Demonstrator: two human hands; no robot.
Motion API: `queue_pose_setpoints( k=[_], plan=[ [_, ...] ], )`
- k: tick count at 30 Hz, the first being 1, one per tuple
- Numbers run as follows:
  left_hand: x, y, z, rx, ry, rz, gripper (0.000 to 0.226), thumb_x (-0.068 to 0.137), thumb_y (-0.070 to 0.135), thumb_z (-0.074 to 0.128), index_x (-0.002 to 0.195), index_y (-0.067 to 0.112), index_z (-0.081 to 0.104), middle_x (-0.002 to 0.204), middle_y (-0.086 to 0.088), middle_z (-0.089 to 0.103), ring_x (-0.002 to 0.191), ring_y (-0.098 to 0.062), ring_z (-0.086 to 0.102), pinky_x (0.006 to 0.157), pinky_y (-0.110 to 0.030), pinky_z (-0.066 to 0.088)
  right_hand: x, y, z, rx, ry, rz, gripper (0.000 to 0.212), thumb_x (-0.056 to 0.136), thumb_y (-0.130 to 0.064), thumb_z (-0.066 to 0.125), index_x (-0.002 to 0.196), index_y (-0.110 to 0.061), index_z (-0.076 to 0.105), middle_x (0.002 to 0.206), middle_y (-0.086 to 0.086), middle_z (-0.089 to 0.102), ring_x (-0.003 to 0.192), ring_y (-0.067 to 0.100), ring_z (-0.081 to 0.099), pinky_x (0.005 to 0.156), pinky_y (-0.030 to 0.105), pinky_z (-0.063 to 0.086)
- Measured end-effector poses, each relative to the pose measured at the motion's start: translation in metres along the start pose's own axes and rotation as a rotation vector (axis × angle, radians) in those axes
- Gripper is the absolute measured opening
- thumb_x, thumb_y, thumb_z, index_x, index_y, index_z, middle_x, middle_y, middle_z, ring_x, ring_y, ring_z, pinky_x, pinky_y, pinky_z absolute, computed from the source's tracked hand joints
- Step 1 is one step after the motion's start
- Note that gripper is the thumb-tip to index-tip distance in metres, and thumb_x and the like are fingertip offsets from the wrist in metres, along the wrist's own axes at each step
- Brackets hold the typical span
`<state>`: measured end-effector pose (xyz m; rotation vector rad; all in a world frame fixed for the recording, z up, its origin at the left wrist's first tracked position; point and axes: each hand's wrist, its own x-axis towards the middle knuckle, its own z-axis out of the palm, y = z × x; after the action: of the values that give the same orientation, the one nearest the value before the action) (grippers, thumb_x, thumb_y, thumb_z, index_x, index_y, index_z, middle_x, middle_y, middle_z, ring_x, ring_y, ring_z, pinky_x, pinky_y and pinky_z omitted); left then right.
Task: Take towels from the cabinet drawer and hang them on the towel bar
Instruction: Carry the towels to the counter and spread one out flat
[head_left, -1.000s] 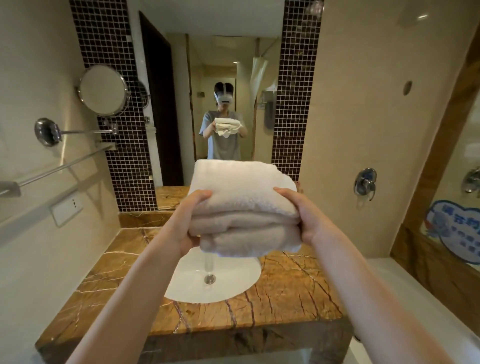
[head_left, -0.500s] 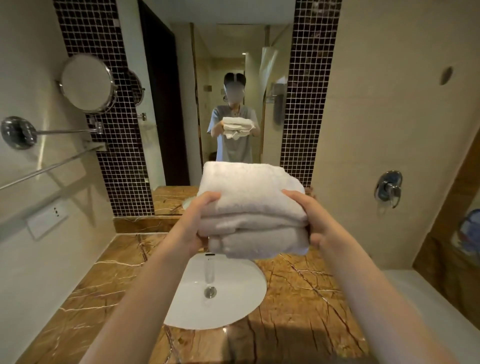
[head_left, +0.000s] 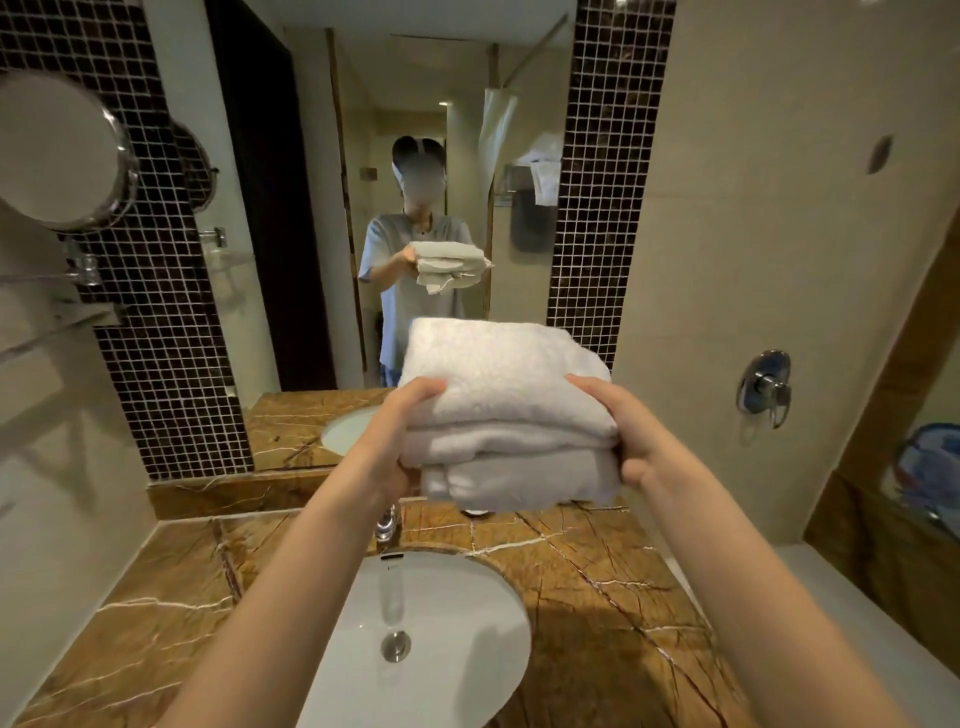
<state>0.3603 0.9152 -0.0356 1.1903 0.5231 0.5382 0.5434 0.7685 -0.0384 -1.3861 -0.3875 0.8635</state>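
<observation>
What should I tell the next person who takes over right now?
Left hand grips the left side of the folded towels; right hand grips the right side.
The towels are held in the air over the counter, behind the sink.
Done: towels are out and in hand.
Left: hang them on the bar, which shows blurred on the left wall. The drawer is not in view.

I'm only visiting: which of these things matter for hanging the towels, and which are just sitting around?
Part of the job:
folded towels, gripped by the left hand and the right hand
towel bar, blurred, on the left wall

Just there:
sink
faucet
marble counter
round mirror
wall valve
</observation>
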Motion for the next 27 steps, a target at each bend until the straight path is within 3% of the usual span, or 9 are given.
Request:
queue_pose_setpoints(
  k=[5, 11, 14, 21, 23, 27],
  plan=[
    [0.040, 0.001, 0.004, 0.035, -0.089, 0.038, 0.060, 0.071, 0.046, 0.066, 0.121, 0.013, 0.059, 0.098, -0.010, 0.070, 0.086, -0.029, 0.069, 0.073, -0.043, 0.055, 0.023, -0.011, -0.011, 0.005, 0.079, -0.035, 0.053, 0.069, -0.049, 0.076, 0.112, -0.018, 0.071, 0.105, 0.007, 0.074, 0.100, 0.026, 0.068, 0.087, 0.036, 0.054],
    [0.078, -0.013, 0.024, 0.030, -0.143, -0.001, 0.071, 0.063, 0.045, 0.066, 0.125, 0.014, 0.054, 0.099, -0.010, 0.068, 0.080, -0.026, 0.067, 0.058, -0.034, 0.053, 0.043, -0.010, -0.038, 0.045, 0.113, -0.026, 0.057, 0.067, -0.047, 0.078, 0.115, -0.018, 0.070, 0.105, 0.005, 0.074, 0.096, 0.024, 0.071, 0.068, 0.029, 0.054],
    [0.095, -0.026, 0.035, 0.029, -0.146, -0.025, 0.071, 0.063, 0.043, 0.066, 0.127, 0.014, 0.052, 0.100, -0.010, 0.066, 0.078, -0.025, 0.067, 0.061, -0.036, 0.054, 0.056, -0.005, -0.059, 0.068, 0.111, -0.016, 0.058, 0.064, -0.044, 0.079, 0.114, -0.018, 0.070, 0.106, 0.006, 0.074, 0.093, 0.024, 0.071, 0.064, 0.029, 0.055],
    [0.124, -0.071, 0.058, -0.042, -0.214, 0.000, 0.037, 0.067, 0.025, 0.059, 0.102, 0.014, 0.059, 0.074, -0.002, 0.071, 0.063, -0.018, 0.069, 0.048, -0.028, 0.053, 0.092, 0.010, -0.106, 0.021, 0.053, 0.015, 0.050, 0.060, -0.038, 0.077, 0.105, -0.016, 0.073, 0.103, 0.008, 0.074, 0.089, 0.023, 0.071, 0.074, 0.031, 0.053],
    [0.129, -0.085, 0.063, -0.050, -0.209, 0.013, 0.032, 0.068, 0.020, 0.057, 0.099, 0.016, 0.059, 0.075, -0.001, 0.071, 0.066, -0.017, 0.068, 0.050, -0.028, 0.053, 0.102, 0.019, -0.117, 0.022, 0.040, 0.033, 0.047, 0.059, -0.035, 0.076, 0.102, -0.016, 0.073, 0.098, 0.007, 0.075, 0.086, 0.022, 0.071, 0.072, 0.031, 0.053],
    [0.141, -0.117, 0.072, -0.072, -0.103, -0.027, 0.044, 0.064, 0.016, 0.056, 0.108, 0.015, 0.056, 0.091, -0.008, 0.064, 0.078, -0.023, 0.064, 0.063, -0.035, 0.053, 0.124, 0.043, -0.138, 0.025, 0.006, 0.074, 0.035, 0.061, -0.029, 0.074, 0.093, -0.015, 0.072, 0.091, 0.005, 0.075, 0.079, 0.019, 0.072, 0.070, 0.030, 0.053]
  ],
)
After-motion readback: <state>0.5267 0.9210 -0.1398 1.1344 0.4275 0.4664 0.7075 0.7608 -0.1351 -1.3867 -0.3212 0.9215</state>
